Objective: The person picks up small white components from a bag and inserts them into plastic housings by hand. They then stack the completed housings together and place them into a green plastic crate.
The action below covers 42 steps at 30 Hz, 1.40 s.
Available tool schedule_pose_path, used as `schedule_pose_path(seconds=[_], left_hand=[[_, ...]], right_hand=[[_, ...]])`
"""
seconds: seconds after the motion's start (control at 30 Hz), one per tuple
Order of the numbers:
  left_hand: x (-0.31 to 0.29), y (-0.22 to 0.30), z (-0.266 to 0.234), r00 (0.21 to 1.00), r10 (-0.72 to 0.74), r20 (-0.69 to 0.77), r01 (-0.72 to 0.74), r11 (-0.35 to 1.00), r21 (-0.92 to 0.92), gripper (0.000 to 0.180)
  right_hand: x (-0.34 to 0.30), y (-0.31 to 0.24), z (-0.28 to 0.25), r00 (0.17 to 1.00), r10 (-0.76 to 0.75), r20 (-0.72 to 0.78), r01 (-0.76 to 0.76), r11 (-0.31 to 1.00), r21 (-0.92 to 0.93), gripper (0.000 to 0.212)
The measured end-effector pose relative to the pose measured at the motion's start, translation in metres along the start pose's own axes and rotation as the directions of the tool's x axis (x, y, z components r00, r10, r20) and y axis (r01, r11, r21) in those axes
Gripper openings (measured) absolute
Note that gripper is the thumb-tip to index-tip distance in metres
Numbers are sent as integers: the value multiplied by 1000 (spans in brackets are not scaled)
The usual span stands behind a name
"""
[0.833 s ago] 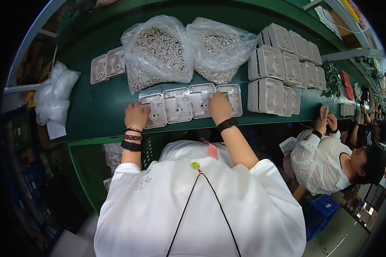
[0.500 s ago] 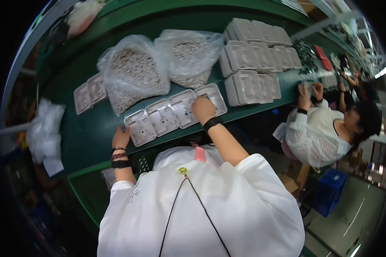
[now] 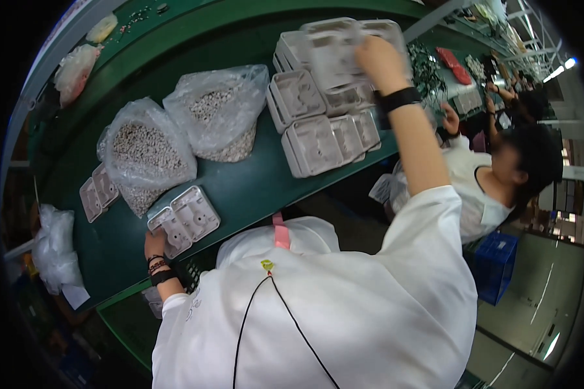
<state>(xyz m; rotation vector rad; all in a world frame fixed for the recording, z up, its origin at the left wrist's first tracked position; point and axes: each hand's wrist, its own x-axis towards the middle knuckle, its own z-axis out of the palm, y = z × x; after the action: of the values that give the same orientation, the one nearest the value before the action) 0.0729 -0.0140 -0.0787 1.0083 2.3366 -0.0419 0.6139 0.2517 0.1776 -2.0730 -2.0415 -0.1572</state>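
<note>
Blue crate (image 3: 496, 267), lower right | red packet (image 3: 453, 65), upper right | co-worker (image 3: 464, 178) in white, right | clear plastic bag (image 3: 57, 249), left

"What are the trays (image 3: 196, 212) beside the left hand (image 3: 154, 243) made of?"

"Plastic, by the look: smooth, with a slight sheen. The stacked trays (image 3: 311, 146) near the right hand (image 3: 379, 59) seem the same material, more matt."

"And the 2 bags (image 3: 250, 97) beyond the left hand?"

"Thin clear plastic film, crinkled and glossy, around rough-looking, matt small pieces (image 3: 143, 148)."

"The worktop (image 3: 243, 185) between the hands?"

"Smooth, faintly shiny; I can't tell the material."

"And the shirt (image 3: 331, 311) behind the hands?"

"Cloth, matt, softly creased."
</note>
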Motion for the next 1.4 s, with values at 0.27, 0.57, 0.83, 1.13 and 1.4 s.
schedule_pose_path(seconds=[0.27, 0.57, 0.83, 1.13, 1.4], left_hand=[[-31, 28, 29, 931, -222, -291, 206, 975, -85, 49], [-38, 48, 34, 907, -249, -340, 259, 966, -15, 45], [-47, 47, 44, 934, -92, -345, 85, 996, -36, 45], [-59, 60, 31, 968, 38, -249, -62, 994, -89, 22], [-84, 98, 44, 962, 205, -179, -237, 953, -186, 26]], right_hand=[[21, 184, 101, 929, 223, 295, -161, 962, -220, 31], [32, 164, 140, 891, 153, 427, -116, 987, -112, 31], [25, 171, 148, 927, 178, 331, -164, 984, -69, 35], [-142, -67, 36, 955, -298, -13, 258, 803, 537, 14], [-272, -209, 163, 823, -365, 436, 46, 807, 589, 27]])
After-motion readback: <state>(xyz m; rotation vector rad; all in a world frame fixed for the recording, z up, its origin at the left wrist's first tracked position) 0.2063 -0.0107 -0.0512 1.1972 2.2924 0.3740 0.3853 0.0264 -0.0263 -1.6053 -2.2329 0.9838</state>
